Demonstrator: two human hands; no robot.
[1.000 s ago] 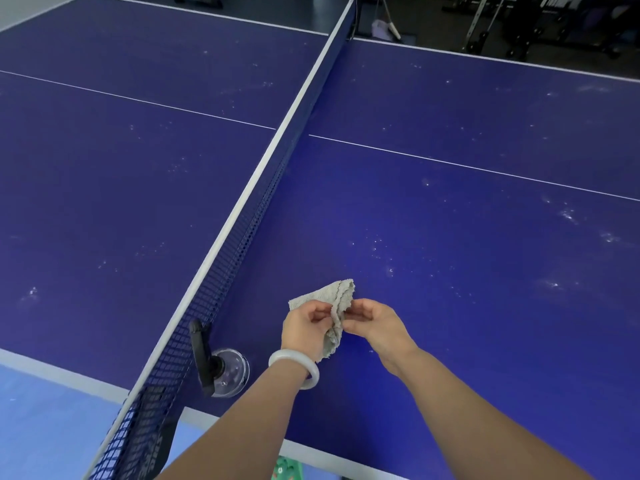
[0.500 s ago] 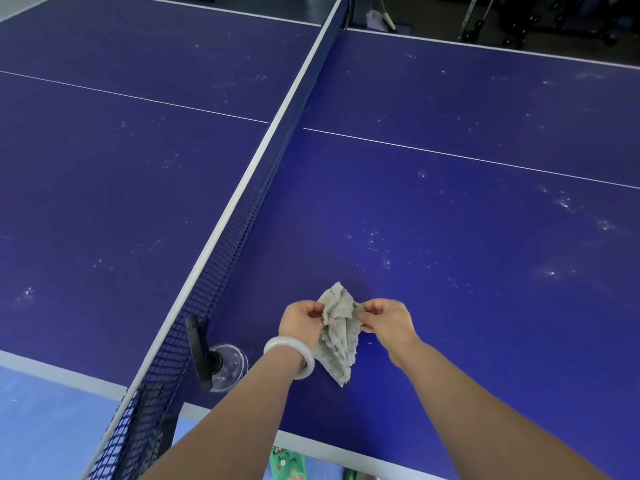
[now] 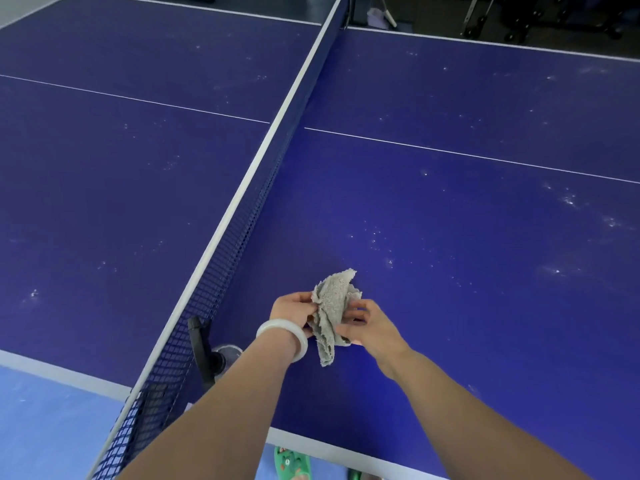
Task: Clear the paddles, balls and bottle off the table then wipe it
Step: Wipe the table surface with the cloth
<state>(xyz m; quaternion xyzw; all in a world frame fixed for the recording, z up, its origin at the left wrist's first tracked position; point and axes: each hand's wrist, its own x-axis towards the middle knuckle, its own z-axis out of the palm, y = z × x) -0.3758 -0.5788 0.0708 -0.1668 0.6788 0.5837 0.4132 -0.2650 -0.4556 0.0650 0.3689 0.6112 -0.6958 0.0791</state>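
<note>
Above the dusty blue table (image 3: pixel 450 289), left hand (image 3: pixel 291 311) and right hand (image 3: pixel 372 327) each pinch a crumpled grey cloth (image 3: pixel 334 297).

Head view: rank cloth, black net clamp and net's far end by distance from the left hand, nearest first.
1. Cloth: held in the left hand.
2. Net clamp: just left, at the near edge.
3. Net's far end: across the table.

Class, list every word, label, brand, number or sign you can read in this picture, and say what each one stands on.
None can be read.
The table bears only painted white lines, no lettering.
The net, cloth and bracelet show no text.
The green slipper carries a printed pattern, no legible words.
</note>
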